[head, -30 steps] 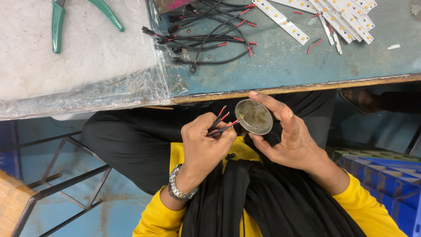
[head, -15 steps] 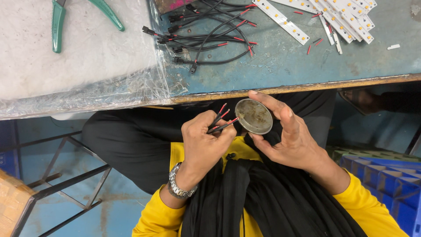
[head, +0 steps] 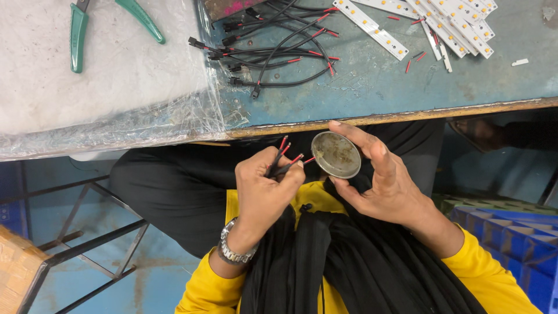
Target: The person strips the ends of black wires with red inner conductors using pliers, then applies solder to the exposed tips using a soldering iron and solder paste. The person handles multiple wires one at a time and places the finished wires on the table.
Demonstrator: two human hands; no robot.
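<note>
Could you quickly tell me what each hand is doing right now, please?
Left hand: closed on thin red-tipped black wires.
Right hand: holds a small round metal tin between its fingertips.

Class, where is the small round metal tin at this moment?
In the head view, the round metal tin sits right of centre in the right hand, just below the bench edge, beside the red-tipped wires.

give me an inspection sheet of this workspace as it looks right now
surface: worn blue table, left part under a clear plastic sheet
job's things: round metal tin; red-tipped black wires
clutter: green-handled pliers, white LED strips, cut red wire bits
hands: left hand pinches the wires, their tips by the tin; right hand holds the tin
cables: loose black leads with red ends on the table
surroundings: blue crate, metal frame
</note>
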